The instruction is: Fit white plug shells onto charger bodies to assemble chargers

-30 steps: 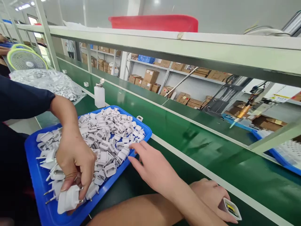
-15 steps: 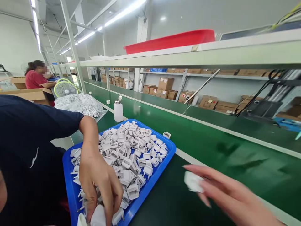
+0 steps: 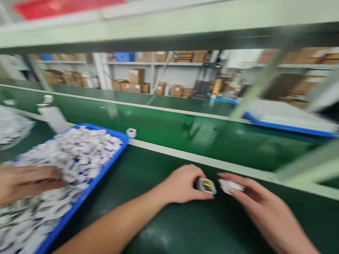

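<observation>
The person's left hand [image 3: 182,185] is closed around a small block [image 3: 207,186] with a yellow label, fingers curled over it and the thumb against its side. The block rests low on the dark green table [image 3: 169,225]. Just to the right, the right hand [image 3: 261,206] pinches a white piece [image 3: 231,186] at its fingertips. The piece sits just beside the block; the blur hides whether the two touch.

At the far left, another person's hand [image 3: 29,181] lies flat among the white plug parts [image 3: 79,151] heaped in a blue tray [image 3: 106,165]. Whether that hand holds anything is too smeared to tell. Behind the tray's far corner there is a clear bag of more parts [image 3: 12,125] and an upright white bottle [image 3: 54,118].

Off the tray's right corner, a single small white part [image 3: 131,132] sits alone at the edge of the green belt [image 3: 185,130], well apart from both working hands. The belt runs across the whole width behind the table.

Beyond it to the right lies a second blue tray [image 3: 278,125]. Shelves stacked with cardboard boxes [image 3: 136,76] line the back wall, and a red bin [image 3: 60,7] rests on the rack overhead at the upper left.
</observation>
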{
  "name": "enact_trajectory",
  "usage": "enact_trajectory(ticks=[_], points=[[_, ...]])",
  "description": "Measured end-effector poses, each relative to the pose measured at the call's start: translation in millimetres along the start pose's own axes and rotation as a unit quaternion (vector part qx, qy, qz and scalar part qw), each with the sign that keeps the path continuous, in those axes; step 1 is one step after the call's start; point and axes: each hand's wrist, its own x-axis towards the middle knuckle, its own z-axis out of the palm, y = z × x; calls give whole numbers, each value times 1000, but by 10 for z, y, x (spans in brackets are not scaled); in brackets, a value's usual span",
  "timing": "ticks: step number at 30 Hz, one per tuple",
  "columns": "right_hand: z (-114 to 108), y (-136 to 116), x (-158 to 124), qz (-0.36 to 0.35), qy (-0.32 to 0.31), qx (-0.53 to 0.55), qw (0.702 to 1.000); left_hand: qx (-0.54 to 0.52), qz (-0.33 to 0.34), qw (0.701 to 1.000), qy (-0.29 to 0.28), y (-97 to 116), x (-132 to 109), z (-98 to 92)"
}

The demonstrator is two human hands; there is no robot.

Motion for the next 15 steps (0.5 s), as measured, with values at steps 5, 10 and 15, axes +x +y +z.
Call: enact_trajectory(ticks=[5, 10, 15], points=[[-82, -82, -248, 7, -46, 100, 994, -80, -56, 995, -23, -18, -79, 154], [23, -191, -319, -22, -59, 65, 996, -86, -77, 992, -56, 45, -159, 138], [3, -229, -337, -50, -66, 40, 996, -60, -75, 992, -85, 27, -158, 148]])
